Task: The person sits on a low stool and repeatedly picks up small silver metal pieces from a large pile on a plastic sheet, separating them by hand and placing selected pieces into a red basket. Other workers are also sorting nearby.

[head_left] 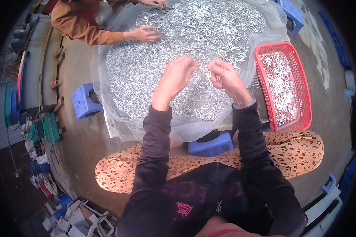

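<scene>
A broad heap of small white and grey curved pieces [146,85], many shaped like an S, lies on a pale translucent net sheet [194,132]. My left hand [177,77] hovers over the middle of the heap, its fingers pinched together; whatever is between them is hidden. Just to its right, my right hand [228,78] is also closed in a pinch, thumb against forefinger. Small whitish bits show around its fingertips, but I cannot tell whether they are held or lie behind. The two hands are a short gap apart, fingertips facing each other.
A red plastic basket [309,98] at the right holds many whiter curved pieces. Blue stools stand left [83,103], before my lap [211,147] and far right [292,14]. Across the heap at far left, a co-worker in a brown sleeve [103,37] reaches in with both hands.
</scene>
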{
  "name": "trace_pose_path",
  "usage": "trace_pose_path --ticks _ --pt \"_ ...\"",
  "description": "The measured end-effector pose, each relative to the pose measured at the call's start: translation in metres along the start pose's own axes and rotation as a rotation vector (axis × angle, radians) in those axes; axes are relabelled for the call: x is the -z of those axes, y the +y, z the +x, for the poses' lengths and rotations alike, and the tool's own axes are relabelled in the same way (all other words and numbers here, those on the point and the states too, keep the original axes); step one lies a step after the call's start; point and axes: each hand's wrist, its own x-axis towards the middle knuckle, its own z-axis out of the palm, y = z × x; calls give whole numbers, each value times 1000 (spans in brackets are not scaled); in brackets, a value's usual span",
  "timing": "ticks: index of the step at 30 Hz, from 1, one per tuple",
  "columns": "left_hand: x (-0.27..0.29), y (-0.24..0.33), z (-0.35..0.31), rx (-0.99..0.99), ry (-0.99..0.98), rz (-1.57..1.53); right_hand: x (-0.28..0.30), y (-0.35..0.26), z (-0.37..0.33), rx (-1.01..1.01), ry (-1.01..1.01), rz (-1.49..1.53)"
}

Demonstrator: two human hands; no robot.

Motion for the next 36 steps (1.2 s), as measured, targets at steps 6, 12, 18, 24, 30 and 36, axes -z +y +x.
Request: trace_pose_path --ticks 6,12,18,24,30,36 --pt "-10 3 2 60 -135 66 2 2 -3 13 -32 -310" --pt "-5 1 -2 -45 74 -130 6 1 -2 -19 -10 -77" --pt "-29 6 -5 -106 73 -21 10 1 -1 46 171 -198" --pt "-35 -2 -7 203 74 -204 3 6 1 254 219 -578" --pt "-54 16 -6 -54 304 159 6 15 7 339 389 -414" --pt "-46 10 -6 -28 234 196 15 21 9 227 324 -1074"
